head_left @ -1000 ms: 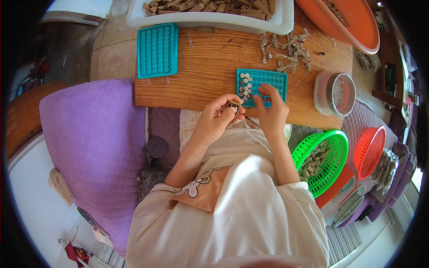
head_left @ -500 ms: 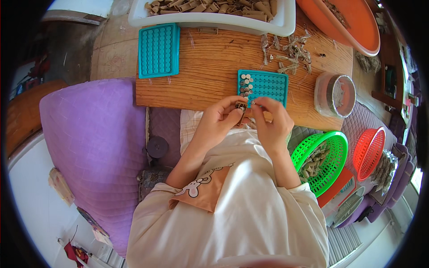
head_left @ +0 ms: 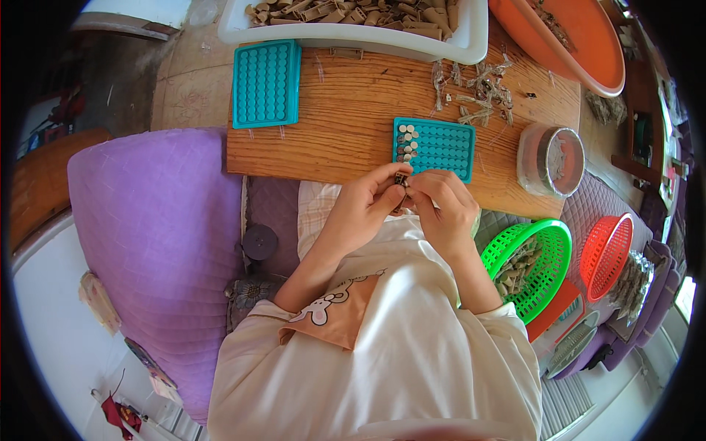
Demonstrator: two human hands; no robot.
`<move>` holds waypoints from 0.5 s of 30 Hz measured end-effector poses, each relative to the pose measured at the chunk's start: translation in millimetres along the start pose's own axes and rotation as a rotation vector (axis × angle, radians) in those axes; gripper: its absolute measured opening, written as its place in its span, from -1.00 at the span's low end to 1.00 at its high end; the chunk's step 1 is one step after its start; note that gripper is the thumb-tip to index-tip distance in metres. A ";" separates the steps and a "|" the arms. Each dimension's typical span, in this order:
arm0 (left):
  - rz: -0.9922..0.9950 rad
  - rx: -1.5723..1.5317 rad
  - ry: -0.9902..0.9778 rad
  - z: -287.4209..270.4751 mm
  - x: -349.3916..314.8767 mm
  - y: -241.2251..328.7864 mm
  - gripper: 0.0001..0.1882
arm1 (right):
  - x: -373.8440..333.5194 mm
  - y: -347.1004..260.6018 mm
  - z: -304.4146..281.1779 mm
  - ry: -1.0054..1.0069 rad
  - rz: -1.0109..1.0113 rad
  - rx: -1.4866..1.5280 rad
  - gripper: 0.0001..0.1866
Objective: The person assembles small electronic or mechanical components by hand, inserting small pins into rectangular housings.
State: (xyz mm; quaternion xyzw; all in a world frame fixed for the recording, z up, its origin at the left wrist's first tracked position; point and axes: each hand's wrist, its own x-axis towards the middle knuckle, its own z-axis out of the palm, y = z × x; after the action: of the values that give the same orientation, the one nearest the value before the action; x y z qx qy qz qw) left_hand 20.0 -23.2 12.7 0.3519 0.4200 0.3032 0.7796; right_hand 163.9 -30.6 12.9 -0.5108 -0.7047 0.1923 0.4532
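Just off the table's front edge, my left hand (head_left: 358, 213) grips a small brown plastic casing (head_left: 401, 178) with dark and metallic bits in its upper end. Thumb and forefinger hold it from the left. Against its right side, my right hand (head_left: 444, 209) is closed in a pinch; whatever sits between those fingertips is too small and covered to make out. Right behind the hands lies a teal tray (head_left: 450, 149) with rows of round pockets. Several silvery coin-shaped discs (head_left: 405, 137), like button cells, lie along its left side.
A second teal tray (head_left: 266, 84) lies at the table's left. Behind stands a white bin (head_left: 353, 33) of brown casings, beside an orange basin (head_left: 588, 62). Wire bundles (head_left: 485, 92) and a clear round tub (head_left: 529, 158) are rightward; green (head_left: 562, 253) and red baskets (head_left: 607, 257) stand lower right.
My right hand has moved left and slightly down, so its fingertips now meet the casing. The casing has tilted a little in my left hand.
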 end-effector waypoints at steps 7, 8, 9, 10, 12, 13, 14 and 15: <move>0.061 0.228 0.053 -3.3 0.9 -1.8 -0.72 | 26.6 -6.4 -15.8 -0.392 0.243 0.144 -0.81; 0.090 0.385 0.045 -3.9 0.8 0.5 -0.72 | 34.0 -6.9 -17.8 -0.521 0.396 0.248 -0.78; 0.091 0.385 0.047 -4.1 0.8 2.4 -0.72 | 40.1 -5.0 -20.2 -0.522 0.394 0.249 -0.78; 0.092 0.442 0.008 -4.6 1.5 4.3 -0.72 | 46.9 -0.7 -22.4 -0.611 0.393 0.232 -0.72; 0.096 0.500 -0.031 -6.3 1.4 5.1 -0.72 | 55.3 7.5 -19.3 -0.700 0.387 0.213 -0.66; 0.093 0.480 -0.014 -8.9 1.0 2.3 -0.72 | 56.3 12.8 -15.3 -0.787 0.380 0.229 -0.64; 0.089 0.460 0.004 -12.2 1.0 -0.7 -0.73 | 57.9 17.3 -11.6 -0.874 0.371 0.245 -0.61; 0.092 0.460 0.007 -15.9 1.0 -5.5 -0.73 | 59.8 19.7 -8.3 -0.876 0.367 0.245 -0.61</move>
State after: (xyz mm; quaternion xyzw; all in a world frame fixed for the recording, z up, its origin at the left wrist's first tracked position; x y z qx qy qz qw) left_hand 7.6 -20.9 1.5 0.5380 0.4643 0.2360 0.6628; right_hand 177.5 29.3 29.2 -0.4405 -0.6997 0.5474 0.1294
